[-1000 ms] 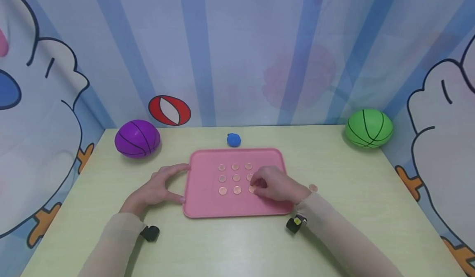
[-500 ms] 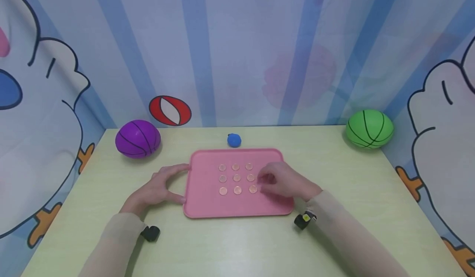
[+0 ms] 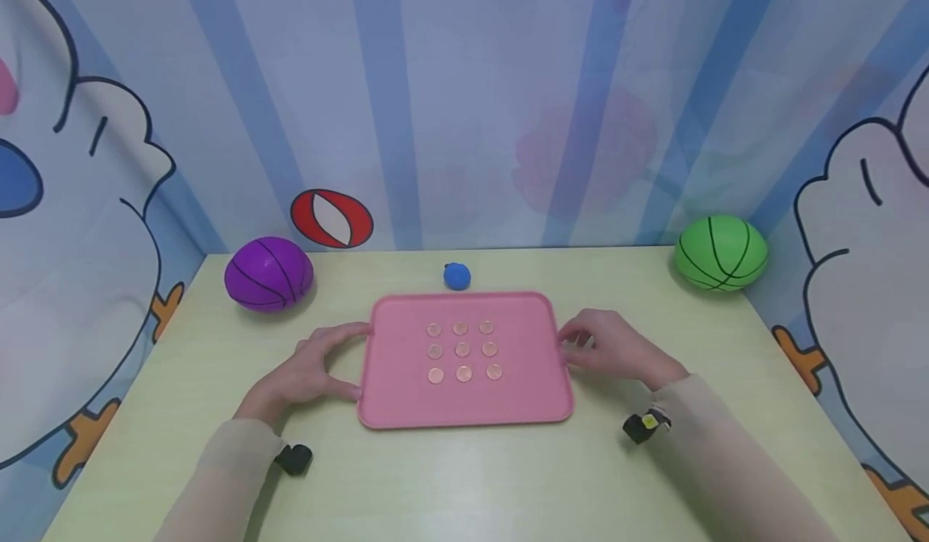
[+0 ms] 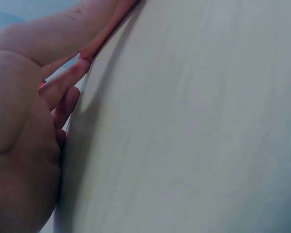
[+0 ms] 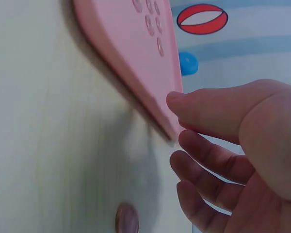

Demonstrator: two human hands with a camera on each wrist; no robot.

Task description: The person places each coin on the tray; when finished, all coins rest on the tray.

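Spread against the left edge of the pink tray (image 3: 533, 401), my left hand (image 3: 308, 368) touches it with thumb and finger. In the left wrist view, that hand's fingers (image 4: 68, 80) lie near the tabletop. Small copper-coloured coins (image 3: 462, 350) lie on the tray in three rows of three. Just past the tray's right edge is my right hand (image 3: 613, 347), fingers loosely bent and holding nothing. The right wrist view has another copper-coloured disc, apparently a coin (image 5: 127, 221), on the table below this hand; the head view does not show it.
A small blue object (image 3: 457, 277) sits behind the tray. At the table's back left stands a purple ball (image 3: 269, 274), at the back right a green ball (image 3: 722, 253). Printed cloth walls (image 3: 479, 106) rise behind and beside the pale table (image 3: 435, 481).
My right hand has moved right, from the coin at the front right of the array to beyond the tray's right edge. That coin stays on the tray. My left hand has kept still.
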